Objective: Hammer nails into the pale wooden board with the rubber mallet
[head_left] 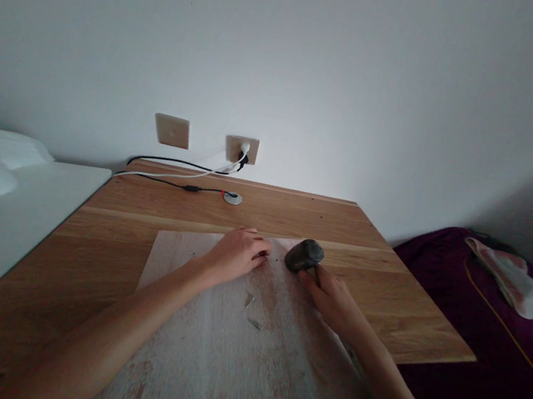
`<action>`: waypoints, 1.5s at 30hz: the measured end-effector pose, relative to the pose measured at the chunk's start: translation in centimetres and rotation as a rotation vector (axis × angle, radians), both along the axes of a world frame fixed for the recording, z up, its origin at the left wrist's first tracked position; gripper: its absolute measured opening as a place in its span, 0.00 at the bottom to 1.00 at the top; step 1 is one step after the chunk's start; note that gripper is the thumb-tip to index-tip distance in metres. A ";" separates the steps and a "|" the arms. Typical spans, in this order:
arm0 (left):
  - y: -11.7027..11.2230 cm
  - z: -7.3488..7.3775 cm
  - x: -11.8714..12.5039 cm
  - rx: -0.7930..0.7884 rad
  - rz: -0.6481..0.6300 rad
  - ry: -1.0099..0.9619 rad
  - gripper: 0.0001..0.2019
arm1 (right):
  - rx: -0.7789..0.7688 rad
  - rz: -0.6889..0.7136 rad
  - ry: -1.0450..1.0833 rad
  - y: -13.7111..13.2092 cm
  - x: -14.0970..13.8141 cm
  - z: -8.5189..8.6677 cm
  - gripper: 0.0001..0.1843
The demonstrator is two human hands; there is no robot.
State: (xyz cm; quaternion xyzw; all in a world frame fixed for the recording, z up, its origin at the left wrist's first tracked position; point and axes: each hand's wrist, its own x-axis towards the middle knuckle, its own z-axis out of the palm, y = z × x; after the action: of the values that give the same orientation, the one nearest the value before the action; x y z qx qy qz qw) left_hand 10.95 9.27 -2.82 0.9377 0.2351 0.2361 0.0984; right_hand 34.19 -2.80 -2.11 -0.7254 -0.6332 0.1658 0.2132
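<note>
A black-headed mallet [305, 255] is gripped near its head by my right hand [331, 299], just above the far right part of a pale, worn wooden board [220, 361]. My left hand [241, 255] rests near the board's far edge, its thumb and fingers curled together in a pinch. Whatever sits between those fingertips is too small and hidden to make out. Close to the left fingertips, a tiny dark spot [277, 260] marks the board. Two small loose flakes [253, 323] lie nearer to me on its surface.
Beneath the board is a brown wooden tabletop [405, 309]. Black and white cables [169, 176] run along its back to a wall socket [241, 150]. At left stands a white surface [57, 207] with a white object. Purple fabric [496, 310] with a crumpled cloth [511, 282] lies at right.
</note>
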 end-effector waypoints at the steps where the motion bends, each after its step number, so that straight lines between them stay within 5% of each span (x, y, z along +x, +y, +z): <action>1: 0.0 -0.1 0.0 0.004 0.004 0.001 0.03 | 0.000 0.000 0.000 0.0 0.0 0.0 0.12; 22: -0.1 -0.2 0.1 -0.029 0.018 -0.016 0.04 | 0.025 0.018 -0.008 0.0 0.1 -0.3 0.12; 45: -0.3 -0.6 0.2 -0.274 0.061 -0.085 0.21 | 0.018 0.009 -0.009 -0.1 0.0 -0.3 0.14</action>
State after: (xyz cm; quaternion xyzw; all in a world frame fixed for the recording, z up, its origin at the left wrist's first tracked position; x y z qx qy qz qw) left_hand 11.18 8.96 -3.46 0.8971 0.2891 0.2442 0.2281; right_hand 34.21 -2.94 -2.37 -0.7212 -0.6389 0.1579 0.2162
